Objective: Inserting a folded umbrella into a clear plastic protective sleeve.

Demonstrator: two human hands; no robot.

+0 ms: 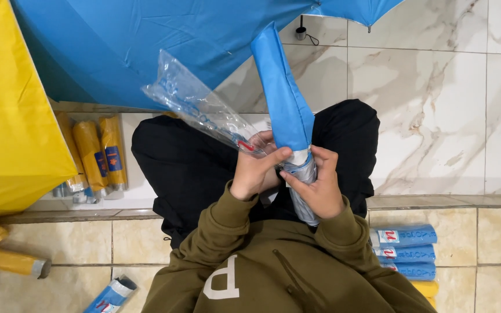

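Folded blue umbrella held upright over the lap, tip pointing away toward the marble floor, silver-grey lower end gathered between both hands. Left hand clenched round the umbrella's base, thumb pressed across the white band, with a crumpled clear plastic sleeve pinched in the same grip and fanning out up and to the left. Right hand grasping the grey fabric from the other side, fingers curled onto it just below the blue cloth. Beneath the hands, black trousers and the olive hooded sweatshirt of the seated person.

Above, an open blue umbrella canopy spread across the top of the view; at left, an open yellow canopy. Under these, several folded yellow umbrellas in wrappers, lying side by side on the floor. At lower right, a stack of wrapped blue umbrellas on beige tiles, apparently with a yellow one beneath, partly cut off. Two more yellow rolls at lower left.
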